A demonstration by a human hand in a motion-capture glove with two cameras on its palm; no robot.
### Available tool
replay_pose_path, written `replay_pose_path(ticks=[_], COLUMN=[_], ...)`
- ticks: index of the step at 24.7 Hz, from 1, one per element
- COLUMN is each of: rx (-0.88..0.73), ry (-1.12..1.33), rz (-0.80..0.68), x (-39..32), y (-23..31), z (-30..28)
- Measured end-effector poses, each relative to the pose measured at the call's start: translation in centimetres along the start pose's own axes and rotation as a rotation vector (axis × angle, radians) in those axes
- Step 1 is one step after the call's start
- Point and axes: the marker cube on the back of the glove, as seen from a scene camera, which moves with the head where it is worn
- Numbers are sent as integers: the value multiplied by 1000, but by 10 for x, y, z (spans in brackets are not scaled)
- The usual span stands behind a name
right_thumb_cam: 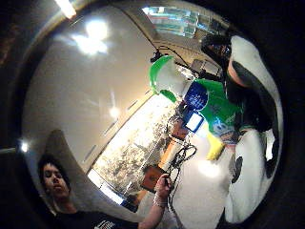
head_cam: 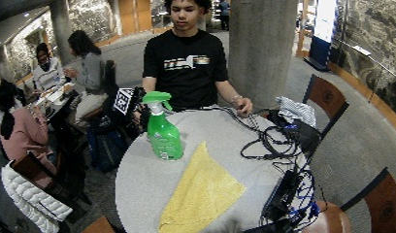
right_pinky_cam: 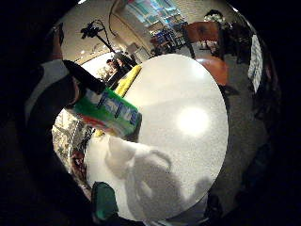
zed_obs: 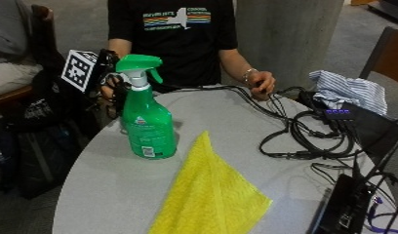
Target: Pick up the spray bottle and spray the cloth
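2 risks from here, both my read. 1st: the spray bottle [zed_obs: 147,119] is tall and narrow-based; the gloved right hand [zed_obs: 111,83] sits at the neck just under the trigger head, so any sideways pull before a lift could tip it toward the cloth [zed_obs: 208,192] or off the near tabletop [zed_obs: 101,190] edge at 9 o'clock of the bottle. 2nd: the nozzle points roughly toward 3 o'clock in the outside view, not down at the cloth, so a squeeze now would likely mist the cables [zed_obs: 303,136] and electronics on the far side instead.

Fingers: they look curled behind the bottle neck, but the bottle hides the contact. Cannot tell if they are actually closed on it or just beside it. The palm views show the bottle label close to the palm, which fits either case.

Bottle: green translucent plastic, green trigger head, white collar, small label low on the front. It stands upright on the tabletop, base still down, just beside the cloth's upper corner, at about 10 o'clock from the cloth centre.

Cloth: yellow, lying flat, 1 corner pointing toward the bottle.
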Motion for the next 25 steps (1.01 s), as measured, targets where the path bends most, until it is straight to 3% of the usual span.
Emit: replay_pose_path(ticks=[8, 17, 25], rx=[-40, -301, -379], ry=[7, 19, 38], rz=[-16, 9, 7], x=[0, 0, 3], y=[0, -14, -25], z=[-1, 3, 7])
